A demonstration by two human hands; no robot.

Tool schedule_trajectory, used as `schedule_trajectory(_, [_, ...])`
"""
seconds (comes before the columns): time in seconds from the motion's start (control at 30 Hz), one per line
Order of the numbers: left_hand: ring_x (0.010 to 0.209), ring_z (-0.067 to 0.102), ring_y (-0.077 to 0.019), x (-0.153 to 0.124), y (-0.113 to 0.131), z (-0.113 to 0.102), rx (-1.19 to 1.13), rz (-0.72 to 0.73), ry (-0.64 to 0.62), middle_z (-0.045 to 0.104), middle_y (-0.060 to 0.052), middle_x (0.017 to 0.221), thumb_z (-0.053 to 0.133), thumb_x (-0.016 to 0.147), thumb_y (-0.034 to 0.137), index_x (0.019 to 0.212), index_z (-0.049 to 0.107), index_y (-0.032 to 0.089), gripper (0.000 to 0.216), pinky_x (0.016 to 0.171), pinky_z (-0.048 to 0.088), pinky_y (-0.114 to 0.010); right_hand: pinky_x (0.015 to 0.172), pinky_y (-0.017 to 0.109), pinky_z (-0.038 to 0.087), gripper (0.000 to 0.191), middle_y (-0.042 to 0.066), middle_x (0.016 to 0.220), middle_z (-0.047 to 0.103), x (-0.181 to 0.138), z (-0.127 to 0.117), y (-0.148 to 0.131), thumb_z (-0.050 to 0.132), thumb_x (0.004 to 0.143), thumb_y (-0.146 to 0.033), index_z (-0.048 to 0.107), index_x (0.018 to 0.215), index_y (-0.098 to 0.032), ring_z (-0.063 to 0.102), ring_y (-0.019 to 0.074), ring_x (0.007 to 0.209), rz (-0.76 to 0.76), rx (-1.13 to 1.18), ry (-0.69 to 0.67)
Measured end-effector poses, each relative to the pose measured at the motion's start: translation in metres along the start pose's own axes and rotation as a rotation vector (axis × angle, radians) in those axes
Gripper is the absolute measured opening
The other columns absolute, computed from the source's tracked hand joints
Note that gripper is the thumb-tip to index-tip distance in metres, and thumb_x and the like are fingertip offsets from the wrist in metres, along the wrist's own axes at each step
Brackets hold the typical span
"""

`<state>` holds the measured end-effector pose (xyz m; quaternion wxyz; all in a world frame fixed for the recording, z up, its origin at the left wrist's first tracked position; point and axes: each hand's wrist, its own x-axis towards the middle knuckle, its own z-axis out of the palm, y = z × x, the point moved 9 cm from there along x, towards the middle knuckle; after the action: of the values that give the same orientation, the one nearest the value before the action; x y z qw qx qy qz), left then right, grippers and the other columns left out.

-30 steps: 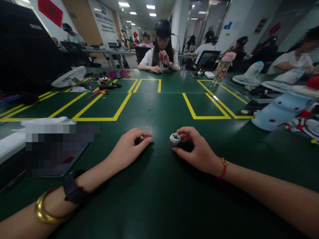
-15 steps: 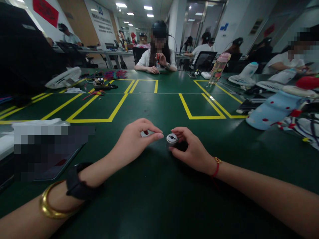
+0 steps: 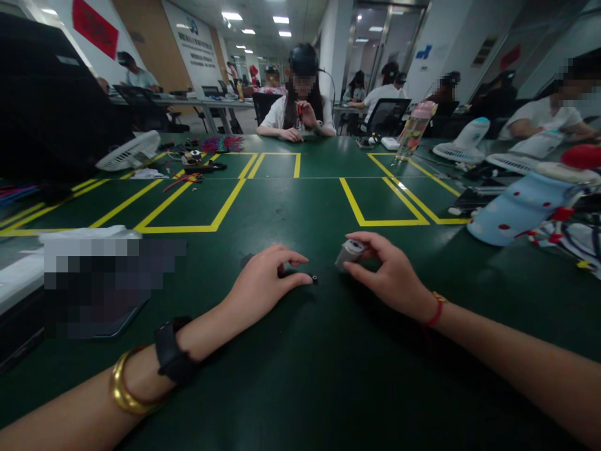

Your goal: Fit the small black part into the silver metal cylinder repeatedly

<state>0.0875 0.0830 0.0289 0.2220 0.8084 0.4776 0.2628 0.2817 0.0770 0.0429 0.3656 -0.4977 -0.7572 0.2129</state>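
Right hand (image 3: pixel 394 279): I grip the metal cylinder (image 3: pixel 346 255), tilted; a loose pinch could drop it.
Left hand (image 3: pixel 265 279): my fingers parted.
Tiny ring (image 3: pixel 314 278): beside my left thumb; a nudge could lose it.

I look out through a single camera worn on the person's head, facing forward and down along the green table (image 3: pixel 291 376). The left hand (image 3: pixel 265 275) and right hand (image 3: pixel 394 274) are near me at mid-view, the co-worker (image 3: pixel 300 109) opposite sits farther off facing my lens, and ceiling lights (image 3: pixel 280 20) show along the top of my wide view.
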Motion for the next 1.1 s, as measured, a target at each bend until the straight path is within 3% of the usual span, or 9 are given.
schedule_trajectory(0.23, [0.082,0.063,-0.0209,-0.02,-0.055,-0.035,-0.066,-0.232,0.027,0.068,-0.004,0.096,0.054,0.085,0.053,0.102,0.067,0.022,0.037,0.07,0.048,-0.032,0.073,0.038,0.048,0.057,0.011,0.102,0.063,-0.037,-0.149,0.113,0.064,0.07,-0.044,0.056,0.12,-0.018,0.06,0.022,0.083,0.38,-0.51,0.334])
schedule_trajectory(0.33, [0.083,0.064,-0.0215,-0.021,-0.062,-0.037,-0.087,-0.26,0.06,0.07,-0.004,0.094,0.053,0.085,0.053,0.1,0.066,0.021,0.037,0.071,0.048,-0.033,0.075,0.038,0.047,0.057,0.014,0.105,0.062,-0.054,-0.171,0.141,0.062,0.071,-0.046,0.055,0.12,-0.018,0.06,0.0249,0.09,0.466,-0.574,0.335])
schedule_trajectory(0.4, [0.083,0.064,-0.0218,-0.02,-0.062,-0.036,-0.075,-0.259,0.076,0.07,-0.004,0.094,0.053,0.085,0.053,0.098,0.067,0.021,0.037,0.071,0.048,-0.033,0.084,0.043,0.044,0.064,0.017,0.115,0.058,-0.057,-0.174,0.126,0.063,0.07,-0.048,0.051,0.124,-0.016,0.056,0.0293,0.104,0.385,-0.689,0.429])
schedule_trajectory(0.5, [0.082,0.064,-0.022,-0.019,-0.06,-0.036,-0.046,-0.26,0.084,0.07,-0.004,0.093,0.052,0.086,0.052,0.096,0.067,0.021,0.036,0.071,0.047,-0.033,0.099,0.052,0.032,0.066,0.017,0.129,0.048,-0.046,-0.138,0.069,0.064,0.07,-0.05,0.048,0.126,-0.018,0.043,0.0335,0.121,0.086,-0.824,0.48])
schedule_trajectory(0.7, [0.083,0.062,-0.022,-0.02,-0.058,-0.034,0.045,-0.217,0.067,0.068,-0.005,0.094,0.05,0.087,0.051,0.094,0.067,0.022,0.035,0.071,0.047,-0.033,0.091,0.047,0.038,0.038,0.005,0.122,0.055,-0.005,0.026,-0.016,0.057,0.08,-0.05,0.062,0.113,-0.031,0.047,0.0253,0.112,-0.204,-0.368,-0.192])
schedule_trajectory(0.77, [0.083,0.061,-0.0218,-0.021,-0.057,-0.035,0.067,-0.192,0.069,0.067,-0.005,0.093,0.049,0.087,0.051,0.093,0.067,0.022,0.034,0.071,0.047,-0.033,0.089,0.046,0.037,0.03,0.003,0.116,0.057,0.002,0.054,-0.03,0.056,0.081,-0.05,0.066,0.104,-0.032,0.048,0.0233,0.107,-0.237,-0.326,-0.263])
schedule_trajectory(0.83, [0.084,0.061,-0.0215,-0.021,-0.056,-0.035,0.073,-0.184,0.066,0.066,-0.004,0.093,0.049,0.088,0.05,0.092,0.067,0.022,0.034,0.072,0.047,-0.033,0.088,0.043,0.037,0.025,0.002,0.109,0.06,0.009,0.057,-0.031,0.052,0.085,-0.047,0.068,0.094,-0.03,0.05,0.0204,0.103,-0.235,-0.34,-0.272])
schedule_trajectory(0.93, [0.083,0.06,-0.0208,-0.021,-0.055,-0.034,0.059,-0.188,0.057,0.065,-0.004,0.094,0.048,0.089,0.048,0.092,0.067,0.022,0.032,0.072,0.046,-0.032,0.087,0.035,0.04,0.027,0.002,0.104,0.062,0.015,0.01,-0.016,0.047,0.088,-0.045,0.066,0.094,-0.027,0.053,0.0167,0.099,-0.194,-0.467,-0.121])
schedule_trajectory(1.1, [0.083,0.059,-0.0201,-0.02,-0.051,-0.03,0.051,-0.172,0.036,0.064,-0.004,0.093,0.049,0.089,0.047,0.093,0.067,0.022,0.031,0.07,0.046,-0.032,0.081,0.037,0.041,0.033,0.011,0.098,0.063,-0.001,-0.123,0.039,0.047,0.086,-0.042,0.063,0.093,-0.015,0.056,0.023,0.092,-0.038,-0.743,0.188])
